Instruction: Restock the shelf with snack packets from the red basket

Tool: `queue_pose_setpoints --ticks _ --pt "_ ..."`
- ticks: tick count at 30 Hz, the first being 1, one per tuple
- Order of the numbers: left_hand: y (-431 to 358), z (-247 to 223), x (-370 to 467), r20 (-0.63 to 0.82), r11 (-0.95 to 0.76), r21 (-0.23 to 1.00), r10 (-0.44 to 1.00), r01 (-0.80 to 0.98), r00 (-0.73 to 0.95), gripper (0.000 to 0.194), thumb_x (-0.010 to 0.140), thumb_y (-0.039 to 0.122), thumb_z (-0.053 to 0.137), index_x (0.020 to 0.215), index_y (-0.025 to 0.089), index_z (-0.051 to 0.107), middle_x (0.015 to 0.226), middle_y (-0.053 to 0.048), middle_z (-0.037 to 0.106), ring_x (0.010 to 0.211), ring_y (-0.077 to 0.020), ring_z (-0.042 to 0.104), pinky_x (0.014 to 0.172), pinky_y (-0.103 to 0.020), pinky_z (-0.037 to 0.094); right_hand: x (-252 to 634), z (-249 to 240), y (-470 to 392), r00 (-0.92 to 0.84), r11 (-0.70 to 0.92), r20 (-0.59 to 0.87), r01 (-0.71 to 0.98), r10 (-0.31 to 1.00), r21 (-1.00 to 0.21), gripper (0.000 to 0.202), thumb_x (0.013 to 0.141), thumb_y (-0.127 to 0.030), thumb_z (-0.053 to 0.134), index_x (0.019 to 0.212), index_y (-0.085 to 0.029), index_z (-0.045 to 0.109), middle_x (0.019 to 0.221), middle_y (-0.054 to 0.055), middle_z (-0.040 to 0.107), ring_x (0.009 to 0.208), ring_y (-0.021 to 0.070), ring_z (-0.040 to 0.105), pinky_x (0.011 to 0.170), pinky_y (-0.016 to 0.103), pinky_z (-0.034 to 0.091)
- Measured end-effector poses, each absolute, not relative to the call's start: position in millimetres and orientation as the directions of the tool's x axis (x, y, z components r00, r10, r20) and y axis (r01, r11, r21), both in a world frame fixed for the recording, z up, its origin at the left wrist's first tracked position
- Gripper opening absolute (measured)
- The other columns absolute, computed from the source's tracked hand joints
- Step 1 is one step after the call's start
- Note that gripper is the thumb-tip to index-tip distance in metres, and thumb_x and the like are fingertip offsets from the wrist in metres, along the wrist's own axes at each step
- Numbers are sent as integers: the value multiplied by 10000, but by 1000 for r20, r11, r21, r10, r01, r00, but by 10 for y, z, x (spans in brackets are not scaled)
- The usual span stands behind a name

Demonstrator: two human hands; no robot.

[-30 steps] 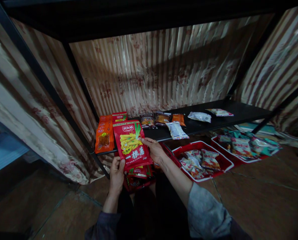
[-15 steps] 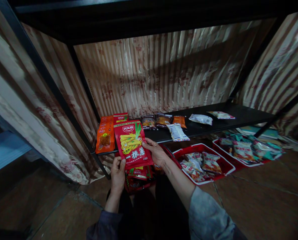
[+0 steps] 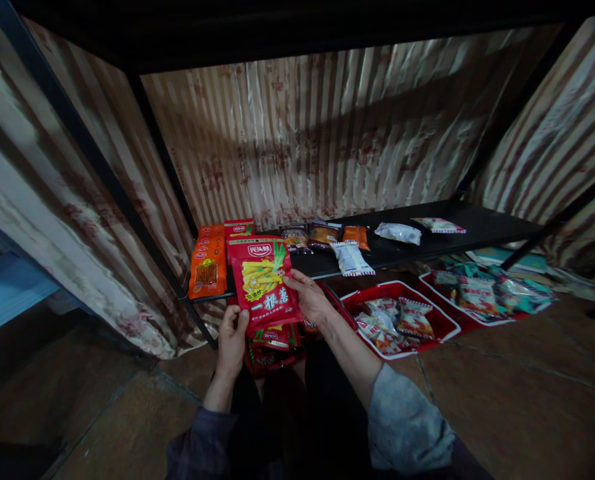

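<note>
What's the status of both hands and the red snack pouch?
Left hand gripping a lower corner, right hand the opposite edge of red snack pouch. Pouch held before black shelf, printed front showing. Orange packet occupying shelf's left end.

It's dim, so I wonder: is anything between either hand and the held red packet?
Nothing visible: the left hand grips the red packet at its lower left corner, the right hand at its right edge.

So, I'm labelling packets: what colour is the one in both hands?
The packet is mostly red, with some yellow, green and white; the head view shows it best.
</note>
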State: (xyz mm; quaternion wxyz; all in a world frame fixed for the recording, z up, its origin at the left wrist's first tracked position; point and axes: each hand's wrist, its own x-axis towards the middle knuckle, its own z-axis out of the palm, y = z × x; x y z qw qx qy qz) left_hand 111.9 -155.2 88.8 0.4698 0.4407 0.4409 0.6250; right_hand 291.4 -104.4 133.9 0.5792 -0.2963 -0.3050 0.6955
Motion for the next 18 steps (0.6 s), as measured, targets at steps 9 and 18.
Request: queue_pose_setpoints --ticks 9,18 --pt "-1393 977 1169 166 -146 986 923 83 -349 246 734 362 610 881 167 577 835 -48 626 770 -165 586 750 -297 466 2839 1377 -1074 17 -63 -95 -633 995 -772 359 507 -275 822 835 -221 686 749 -14 733 616 170 666 657 307 546" --pt "-1539 1162 1495 426 -274 852 858 446 -285 372 812 294 519 1165 181 548 1392 -155 391 1304 -257 359 1079 -424 284 2664 1392 -1046 321 178 8 -506 947 -844 357 579 -348 758 903 -202 727 855 23 742 750 213 681 723 351 546"
